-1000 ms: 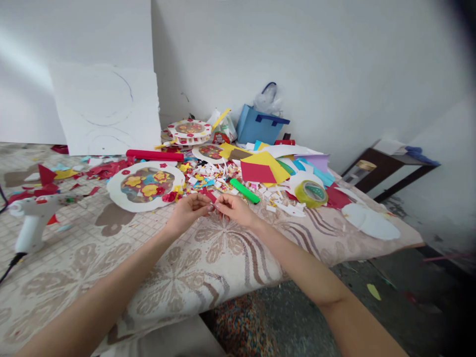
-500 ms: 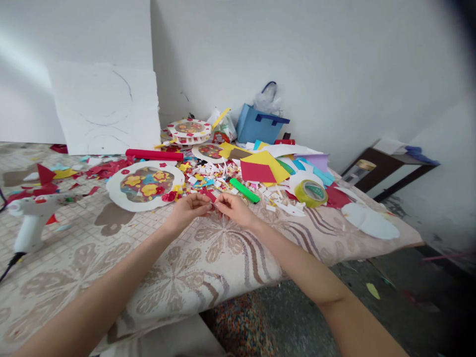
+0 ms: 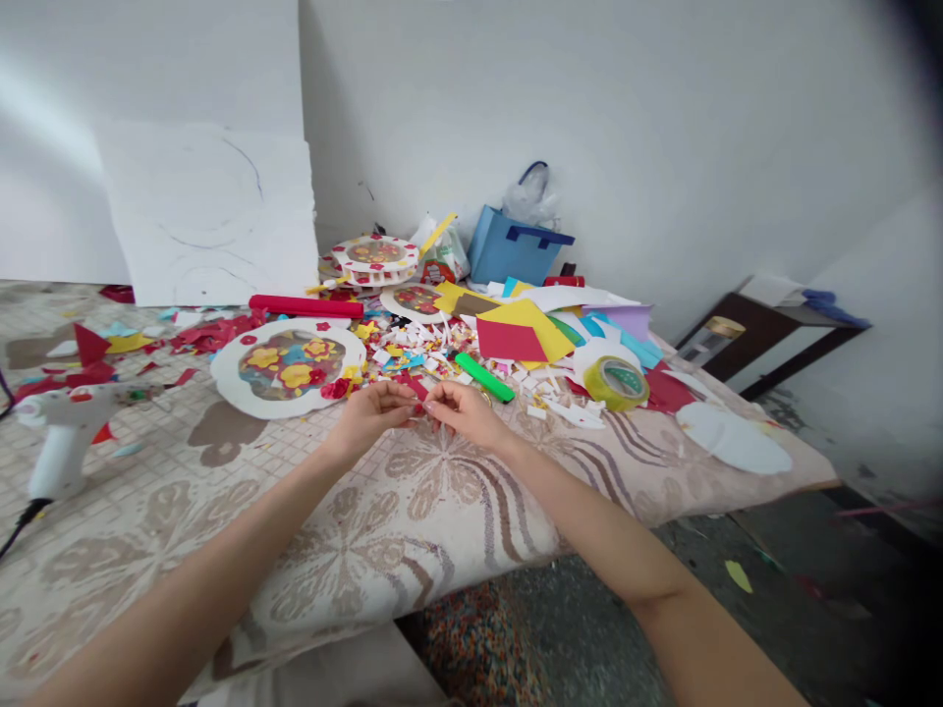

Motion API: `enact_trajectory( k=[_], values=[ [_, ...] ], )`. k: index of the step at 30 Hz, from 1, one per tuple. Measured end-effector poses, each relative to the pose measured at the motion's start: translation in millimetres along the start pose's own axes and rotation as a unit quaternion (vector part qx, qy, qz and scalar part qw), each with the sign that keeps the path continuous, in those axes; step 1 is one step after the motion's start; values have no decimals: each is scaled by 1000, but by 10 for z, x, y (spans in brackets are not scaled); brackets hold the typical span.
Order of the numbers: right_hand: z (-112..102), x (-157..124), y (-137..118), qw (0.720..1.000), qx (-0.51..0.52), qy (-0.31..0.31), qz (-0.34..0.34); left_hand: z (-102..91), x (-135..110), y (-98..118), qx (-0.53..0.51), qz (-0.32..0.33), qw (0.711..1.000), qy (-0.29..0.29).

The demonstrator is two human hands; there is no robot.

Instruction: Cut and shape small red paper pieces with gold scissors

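Observation:
My left hand (image 3: 370, 415) and my right hand (image 3: 464, 412) meet fingertip to fingertip over the patterned mat (image 3: 354, 550). Both pinch a tiny red paper piece (image 3: 419, 407) between thumb and fingers; its shape is too small to make out. Just beyond my hands lies a heap of cut paper scraps (image 3: 427, 353). A white round plaque with red and yellow paper flowers (image 3: 289, 365) lies to the left of my hands. A green marker-like stick (image 3: 484, 378) lies just behind my right hand.
A white glue gun (image 3: 63, 432) stands at the left with its cord. A tape roll (image 3: 617, 383), coloured paper sheets (image 3: 523, 334), a blue bag (image 3: 512, 250), a red roll (image 3: 305, 307) and a white foam board (image 3: 210, 216) lie behind. The mat's edge drops off at the right.

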State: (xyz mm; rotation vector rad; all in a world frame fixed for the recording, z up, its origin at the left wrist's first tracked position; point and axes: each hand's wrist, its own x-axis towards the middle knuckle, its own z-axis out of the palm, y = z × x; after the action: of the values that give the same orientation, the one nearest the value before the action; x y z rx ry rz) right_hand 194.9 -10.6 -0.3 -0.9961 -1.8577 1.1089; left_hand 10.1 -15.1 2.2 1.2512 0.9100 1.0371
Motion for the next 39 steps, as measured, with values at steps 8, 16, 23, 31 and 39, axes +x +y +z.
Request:
enact_trajectory(
  k=[8, 16, 23, 31, 39],
  values=[
    [9, -3, 2, 1000, -4, -5, 4, 10, -10, 11, 7, -8, 1000, 13],
    [60, -22, -23, 995, -92, 25, -33, 31, -9, -13, 41, 21, 998, 45],
    [77, -36, -62, 992, -113, 36, -31, 52, -19, -6, 61, 38, 996, 59],
    [90, -18, 23, 992, -118, 43, -33, 47, -3, -43, 72, 38, 994, 79],
    [72, 3, 77, 995, -92, 41, -9, 2, 23, -73, 61, 21, 996, 60]
  ],
)
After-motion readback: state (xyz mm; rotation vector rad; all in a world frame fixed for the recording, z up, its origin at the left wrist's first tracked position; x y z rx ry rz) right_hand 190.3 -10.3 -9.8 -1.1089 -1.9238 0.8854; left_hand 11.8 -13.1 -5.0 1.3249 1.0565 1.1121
